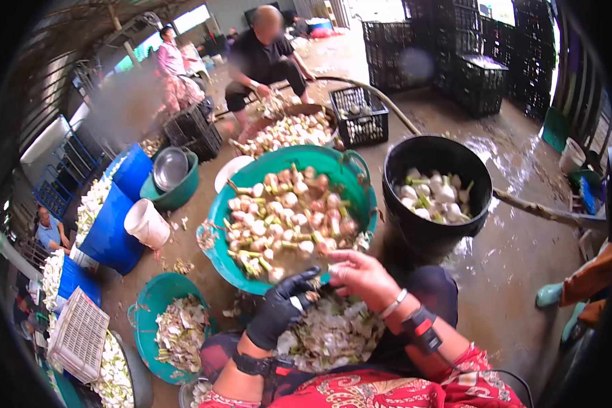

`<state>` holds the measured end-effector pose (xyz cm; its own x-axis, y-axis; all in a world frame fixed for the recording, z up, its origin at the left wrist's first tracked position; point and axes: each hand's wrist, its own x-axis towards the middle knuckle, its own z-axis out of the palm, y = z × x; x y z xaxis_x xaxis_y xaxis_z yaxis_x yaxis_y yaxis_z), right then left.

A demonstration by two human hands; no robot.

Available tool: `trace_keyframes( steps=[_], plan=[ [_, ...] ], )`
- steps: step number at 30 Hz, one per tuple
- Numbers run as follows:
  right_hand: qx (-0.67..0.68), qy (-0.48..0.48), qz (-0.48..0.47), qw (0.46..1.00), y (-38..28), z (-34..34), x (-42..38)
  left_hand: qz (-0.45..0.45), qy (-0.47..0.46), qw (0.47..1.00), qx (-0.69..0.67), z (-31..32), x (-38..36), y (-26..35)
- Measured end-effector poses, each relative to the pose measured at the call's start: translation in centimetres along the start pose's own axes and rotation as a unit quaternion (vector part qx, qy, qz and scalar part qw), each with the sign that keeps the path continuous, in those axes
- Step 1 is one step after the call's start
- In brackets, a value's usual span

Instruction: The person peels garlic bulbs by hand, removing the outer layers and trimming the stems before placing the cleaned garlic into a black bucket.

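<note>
My left hand (279, 314), in a black glove, is closed over the near rim of a green basin (217, 257). A small whitish and brown piece shows at its fingers, too small to name. My right hand (366, 279), bare, is just right of it, with fingers apart and slightly bent; I see nothing held in it. Garlic bulbs (289, 200) with stems lie in the water of the basin. Below my hands, pale garlic peelings (333, 333) are heaped at my lap. At the right stands a black bucket (404, 234) with cleaner white bulbs inside.
A green tub (146, 330) of peelings stands at the left, near blue bins (119, 234) and a white bucket (147, 224). Across from me a person (268, 58) bends over another garlic-filled tub. Black crates (394, 54) are stacked behind; a hose (387, 102) crosses the wet floor.
</note>
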<state>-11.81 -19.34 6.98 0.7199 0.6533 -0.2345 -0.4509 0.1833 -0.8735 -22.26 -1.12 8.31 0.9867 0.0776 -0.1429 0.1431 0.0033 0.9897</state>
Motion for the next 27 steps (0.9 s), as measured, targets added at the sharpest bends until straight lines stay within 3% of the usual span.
trace_keyframes(
  steps=[1,3,6,9,12,18,25,27],
  plan=[
    [0.030,-0.023,-0.020,0.999,0.4,0.4,0.0,-0.017,-0.028,0.999,0.002,0.4,-0.5,1.0],
    [0.167,-0.086,0.071,0.980,1.3,1.2,0.5,-0.049,-0.091,0.988,-0.117,0.3,-0.9,0.5],
    [0.232,-0.115,0.053,0.964,3.6,1.5,0.8,-0.064,-0.122,0.980,-0.144,1.4,-1.3,0.9],
    [0.221,-0.145,0.050,0.963,3.2,1.6,0.3,-0.072,-0.168,0.976,-0.122,1.8,-2.0,1.3],
    [0.163,-0.140,0.016,0.977,2.2,2.2,-0.2,-0.024,-0.137,0.983,-0.123,2.9,-2.2,0.3],
    [0.045,-0.194,0.019,0.980,0.5,3.3,-0.6,-0.048,-0.147,0.972,-0.177,3.2,-2.6,1.3],
    [0.051,-0.188,0.041,0.980,2.3,2.5,0.6,-0.058,-0.146,0.972,-0.174,2.1,-2.1,-0.3],
    [0.238,-0.164,0.081,0.954,1.6,2.0,1.0,-0.076,-0.149,0.975,-0.148,1.8,-1.9,0.4]
  ],
)
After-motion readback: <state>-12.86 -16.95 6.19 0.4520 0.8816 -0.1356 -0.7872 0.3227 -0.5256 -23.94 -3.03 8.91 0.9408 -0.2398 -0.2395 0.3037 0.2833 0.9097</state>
